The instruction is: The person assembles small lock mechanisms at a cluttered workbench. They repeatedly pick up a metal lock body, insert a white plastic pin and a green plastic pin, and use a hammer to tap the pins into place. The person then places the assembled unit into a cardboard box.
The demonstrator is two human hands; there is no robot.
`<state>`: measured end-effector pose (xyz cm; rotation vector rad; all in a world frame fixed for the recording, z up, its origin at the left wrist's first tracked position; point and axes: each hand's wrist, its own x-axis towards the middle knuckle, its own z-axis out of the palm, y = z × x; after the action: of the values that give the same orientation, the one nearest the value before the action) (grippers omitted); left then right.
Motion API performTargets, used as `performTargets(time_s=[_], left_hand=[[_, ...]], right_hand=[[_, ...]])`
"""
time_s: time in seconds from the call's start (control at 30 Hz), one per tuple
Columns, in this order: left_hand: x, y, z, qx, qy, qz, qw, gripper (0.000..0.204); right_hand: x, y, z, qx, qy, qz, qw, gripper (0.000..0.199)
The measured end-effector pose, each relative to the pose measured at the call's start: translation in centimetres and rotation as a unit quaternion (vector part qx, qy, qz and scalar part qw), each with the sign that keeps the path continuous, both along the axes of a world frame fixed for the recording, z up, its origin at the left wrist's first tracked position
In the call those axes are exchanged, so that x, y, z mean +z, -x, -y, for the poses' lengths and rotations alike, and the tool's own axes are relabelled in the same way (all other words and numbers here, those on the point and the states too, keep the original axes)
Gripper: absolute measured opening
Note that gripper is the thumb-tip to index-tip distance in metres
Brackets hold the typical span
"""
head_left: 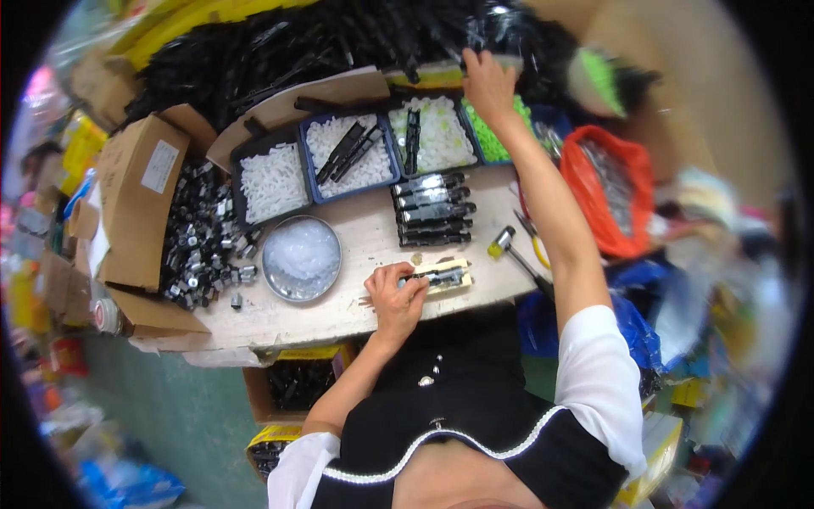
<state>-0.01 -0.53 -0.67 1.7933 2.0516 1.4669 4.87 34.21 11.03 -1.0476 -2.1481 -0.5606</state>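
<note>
My left hand [397, 297] is at the table's front edge, its fingers closed on the left end of a long black plastic part [441, 277]. That part lies on a cream-coloured block [462, 282]. My right arm stretches to the back, where my right hand [490, 85] reaches down at the edge of a heap of similar black parts [339, 47]. Its fingers are bent together; what they hold, if anything, is hidden. Between the hands, several black parts [432, 212] lie stacked in a row, some with a shiny face.
Trays hold white pegs [273, 180], white pieces [339, 140], pale pieces [441, 127] and green pieces [487, 140]. A metal bowl [302, 259] stands left, beside a carton [140, 199] spilling small metal-and-black pieces [208, 229]. Right lie a hammer [519, 254], scissors [534, 242] and a red bag [581, 191].
</note>
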Motion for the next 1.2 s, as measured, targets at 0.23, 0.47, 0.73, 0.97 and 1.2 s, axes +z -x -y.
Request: performTargets(time_s=[0.23, 0.47, 0.73, 0.97, 1.2], left_hand=[[0.0, -0.1, 0.0, 0.001, -0.002, 0.002, 1.0, 0.008], [-0.2, 0.1, 0.0, 0.009, 0.0, -0.008, 1.0, 0.008], [-0.4, 0.5, 0.9, -0.006, 0.02, 0.011, 1.0, 0.015], [-0.2, 2.4, 4.1, 0.041, -0.009, 0.08, 0.996, 0.018], [0.2, 2.8, 4.5, 0.063, -0.021, 0.131, 0.989, 0.018]], right_hand=[[3.2, -3.8, -0.9, 0.179, 0.176, -0.371, 0.894, 0.023], [5.9, -10.7, 4.4, 0.42, 0.456, -0.541, 0.568, 0.018], [-1.4, -10.4, 14.8, 0.261, 0.684, -0.335, 0.594, 0.03], [-4.5, -8.9, 21.6, 0.342, 0.48, -0.113, 0.8, 0.034], [-5.9, -6.6, 24.4, 0.407, 0.327, 0.052, 0.851, 0.028]])
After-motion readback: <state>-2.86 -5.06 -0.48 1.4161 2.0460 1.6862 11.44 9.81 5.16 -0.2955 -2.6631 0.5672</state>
